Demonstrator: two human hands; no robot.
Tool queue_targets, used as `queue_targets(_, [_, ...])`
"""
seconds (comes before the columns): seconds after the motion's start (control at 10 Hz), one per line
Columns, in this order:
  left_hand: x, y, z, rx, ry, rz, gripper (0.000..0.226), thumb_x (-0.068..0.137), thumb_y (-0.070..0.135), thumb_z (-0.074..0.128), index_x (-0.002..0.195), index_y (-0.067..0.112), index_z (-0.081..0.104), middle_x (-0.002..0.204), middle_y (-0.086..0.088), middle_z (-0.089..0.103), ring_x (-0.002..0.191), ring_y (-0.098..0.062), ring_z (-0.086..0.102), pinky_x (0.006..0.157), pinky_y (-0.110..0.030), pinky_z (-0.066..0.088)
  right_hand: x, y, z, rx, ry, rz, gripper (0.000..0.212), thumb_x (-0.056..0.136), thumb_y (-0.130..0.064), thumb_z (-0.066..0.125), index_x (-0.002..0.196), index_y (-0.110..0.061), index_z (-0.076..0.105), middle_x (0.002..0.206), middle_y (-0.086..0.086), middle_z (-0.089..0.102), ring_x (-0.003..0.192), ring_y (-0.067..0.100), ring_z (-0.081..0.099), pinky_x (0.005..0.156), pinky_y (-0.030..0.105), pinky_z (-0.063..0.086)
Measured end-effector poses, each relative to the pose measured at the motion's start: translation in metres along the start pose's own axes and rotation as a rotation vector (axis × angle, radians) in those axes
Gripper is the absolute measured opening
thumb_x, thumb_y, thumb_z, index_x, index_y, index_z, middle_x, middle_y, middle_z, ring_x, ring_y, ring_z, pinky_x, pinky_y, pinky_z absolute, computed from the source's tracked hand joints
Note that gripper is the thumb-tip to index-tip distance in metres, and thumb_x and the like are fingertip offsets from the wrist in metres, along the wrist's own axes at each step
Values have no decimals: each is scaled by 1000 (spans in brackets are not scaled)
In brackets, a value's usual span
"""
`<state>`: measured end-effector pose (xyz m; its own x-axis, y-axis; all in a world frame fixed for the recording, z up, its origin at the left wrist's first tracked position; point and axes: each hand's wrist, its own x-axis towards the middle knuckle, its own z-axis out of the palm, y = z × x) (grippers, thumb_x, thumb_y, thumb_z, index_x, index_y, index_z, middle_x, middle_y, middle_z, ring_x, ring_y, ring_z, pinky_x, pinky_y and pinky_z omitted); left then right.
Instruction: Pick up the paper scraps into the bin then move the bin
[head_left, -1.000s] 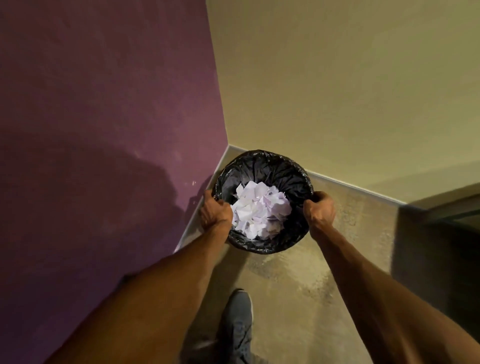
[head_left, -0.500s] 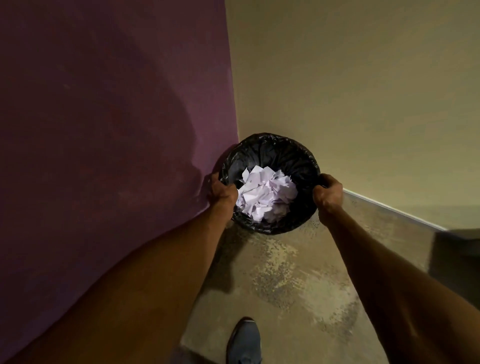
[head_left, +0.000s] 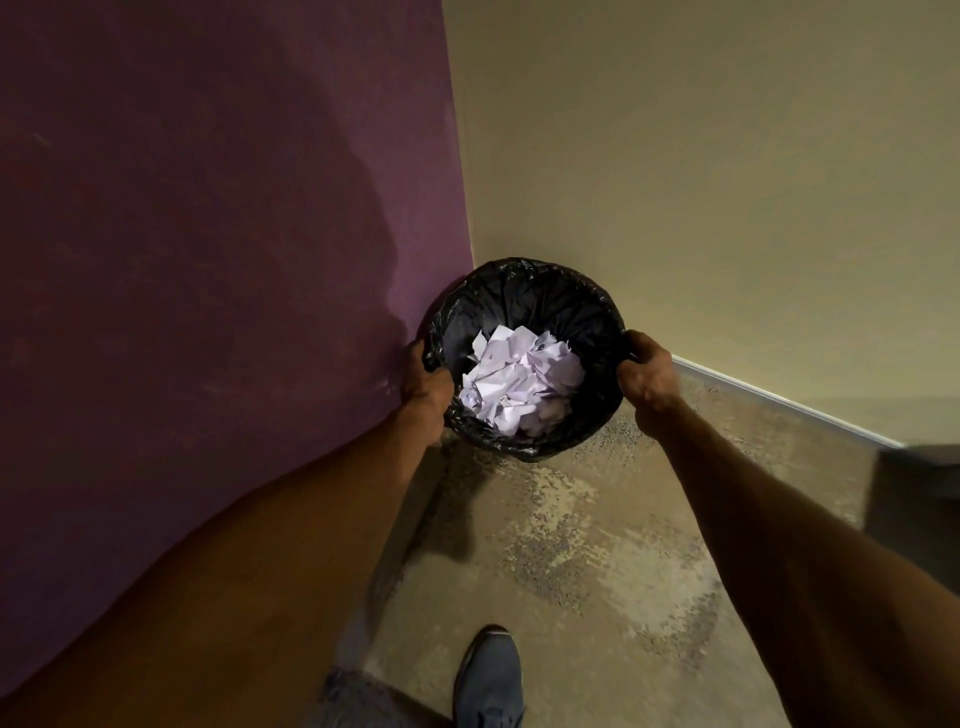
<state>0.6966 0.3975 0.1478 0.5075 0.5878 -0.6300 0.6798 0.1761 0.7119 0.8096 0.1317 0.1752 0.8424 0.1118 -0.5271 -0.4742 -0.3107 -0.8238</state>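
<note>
A round bin (head_left: 540, 296) lined with a black plastic bag sits in the corner where two walls meet. Crumpled white paper scraps (head_left: 519, 382) fill its bottom. My left hand (head_left: 428, 384) grips the bin's left rim, close against the purple wall. My right hand (head_left: 644, 371) grips the right rim. Both arms are stretched out toward the corner.
A purple wall (head_left: 208, 260) runs along the left and a beige wall (head_left: 701, 182) with a pale skirting strip (head_left: 779, 402) along the back. The floor (head_left: 571, 545) is mottled brown. My grey shoe (head_left: 488, 675) stands at the bottom. A dark object (head_left: 924, 493) sits at the right edge.
The bin, held in both hands, has moved deeper into the corner and now sits close against the purple and beige walls. My foot has stepped forward.
</note>
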Motion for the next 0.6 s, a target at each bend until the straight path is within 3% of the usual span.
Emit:
queue_targets(0.1, [38,-21,1,-9,35,38,59,94,11,48,149,31,53,143,-3,63,124,-30,64,105,-49,56,-12,0,0,10,-40,-26,55,76,12,42,127,3,62,118,17,74,103,33,71,67,25,61])
queue_targets(0.2, [98,-55,4,29,49,34,47,90,29,51,135,34,64,132,1,70,117,-27,68,103,-50,58,-26,-5,2,10,-76,-39,55,74,-2,45,128,3,57,112,9,71,97,25,67,66,18,57])
queue_targets(0.3, [88,-36,6,47,95,-74,52,96,31,52,146,16,56,148,-13,58,134,-35,57,115,-49,47,-36,-5,2,-106,-49,-1,67,93,-4,53,158,-2,35,153,14,52,136,33,52,100,31,54])
queue_targets(0.4, [0,33,6,254,135,-24,70,93,28,54,158,7,39,165,-18,38,150,-38,40,123,-45,33,-56,-16,-8,-347,57,-5,88,87,-22,54,167,-8,20,172,16,26,159,35,25,128,59,25])
queue_targets(0.5, [-73,74,11,602,94,201,81,97,21,57,168,12,20,174,-14,18,159,-35,20,130,-46,17,-78,-32,-31,-744,162,-175,74,106,-31,45,168,-6,13,176,12,16,164,29,6,130,60,4])
queue_targets(0.6, [-136,96,19,959,79,630,82,101,33,54,170,20,11,177,-8,11,163,-30,12,130,-53,16,-112,-63,-59,-1017,268,-295,71,112,-47,23,169,-11,2,178,6,4,164,23,-4,130,56,-4])
